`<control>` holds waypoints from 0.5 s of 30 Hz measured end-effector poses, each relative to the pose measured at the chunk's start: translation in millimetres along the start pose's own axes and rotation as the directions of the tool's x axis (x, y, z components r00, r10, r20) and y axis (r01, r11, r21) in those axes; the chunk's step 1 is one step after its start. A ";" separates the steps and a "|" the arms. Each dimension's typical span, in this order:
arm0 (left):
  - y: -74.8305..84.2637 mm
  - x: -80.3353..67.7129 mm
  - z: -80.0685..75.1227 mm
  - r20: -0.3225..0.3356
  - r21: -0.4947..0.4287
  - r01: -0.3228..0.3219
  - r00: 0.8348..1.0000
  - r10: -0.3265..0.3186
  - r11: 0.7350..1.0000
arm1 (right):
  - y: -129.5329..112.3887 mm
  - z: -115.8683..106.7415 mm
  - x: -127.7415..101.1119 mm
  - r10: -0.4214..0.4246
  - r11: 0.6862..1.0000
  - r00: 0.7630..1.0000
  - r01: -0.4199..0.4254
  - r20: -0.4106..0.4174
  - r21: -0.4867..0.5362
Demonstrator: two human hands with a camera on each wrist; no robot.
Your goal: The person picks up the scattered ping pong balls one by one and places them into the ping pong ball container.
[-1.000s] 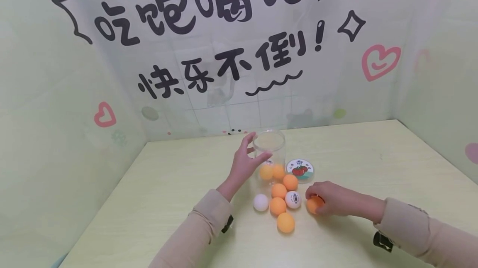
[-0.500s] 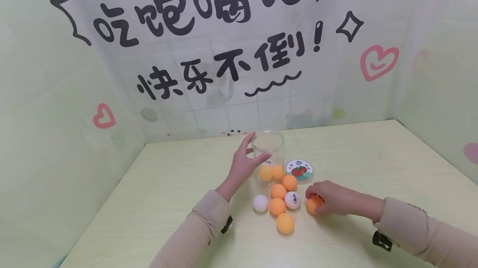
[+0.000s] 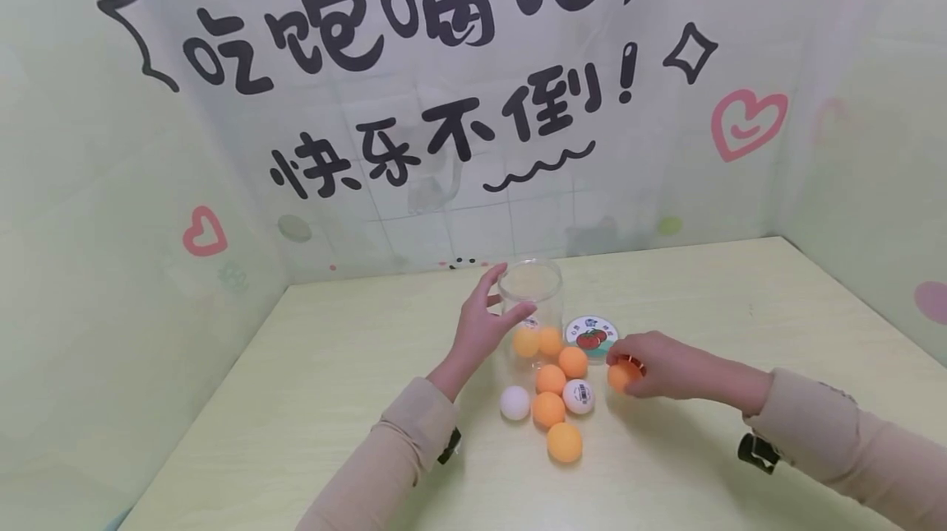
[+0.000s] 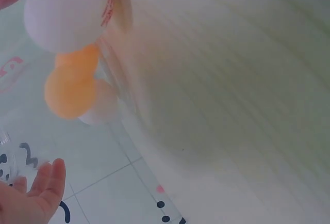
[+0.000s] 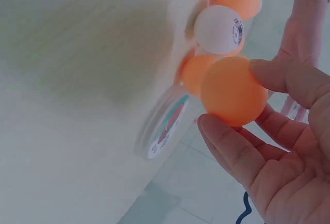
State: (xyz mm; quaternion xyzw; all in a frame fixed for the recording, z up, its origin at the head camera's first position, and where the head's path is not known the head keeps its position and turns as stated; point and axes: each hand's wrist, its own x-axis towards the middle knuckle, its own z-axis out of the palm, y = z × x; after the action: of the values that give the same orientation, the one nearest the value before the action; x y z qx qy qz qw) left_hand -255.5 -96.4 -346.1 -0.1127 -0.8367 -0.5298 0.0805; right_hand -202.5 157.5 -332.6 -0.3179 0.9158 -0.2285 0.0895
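My right hand (image 3: 662,365) pinches an orange ping-pong ball (image 5: 234,91) between thumb and fingertips, just above the table. With its thumb and fingers spread round the upper side, my left hand (image 3: 484,321) holds a clear jar (image 3: 549,301) upright. Through the jar's wall show orange balls (image 3: 526,342) and a white one with print. In front of the jar lie several more orange balls (image 3: 565,442), a plain white ball (image 3: 515,403) and a printed white ball (image 3: 579,396). The left wrist view shows little of the jar itself.
A round lid (image 3: 592,336) with a tomato picture lies flat just right of the jar. Behind the pale wooden table (image 3: 355,350) hangs a printed curtain (image 3: 414,219), with further curtain walls at left and right.
My right hand has lifted the orange ping-pong ball off the table and moved it slightly away from me. The left hand and the jar have stayed in place.
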 end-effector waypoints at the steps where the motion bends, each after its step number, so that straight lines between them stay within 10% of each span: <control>1: 0.2 -0.2 -0.2 -0.001 0.000 -0.003 1.000 0.003 1.000 | -0.9 -3.1 0.7 -0.010 1.000 1.000 0.009 -0.009 -0.009; 15: 0.8 -0.3 -0.7 -0.008 0.006 -0.024 1.000 0.024 1.000 | -21.2 -47.3 25.1 -0.066 0.997 0.995 0.062 -0.076 -0.051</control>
State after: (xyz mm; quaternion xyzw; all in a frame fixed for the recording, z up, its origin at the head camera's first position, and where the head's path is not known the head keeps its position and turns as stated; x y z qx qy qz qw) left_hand -255.0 -96.8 -345.1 -0.1204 -0.8365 -0.5269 0.0908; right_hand -225.3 144.3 -281.4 -0.3402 0.9132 -0.2210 0.0389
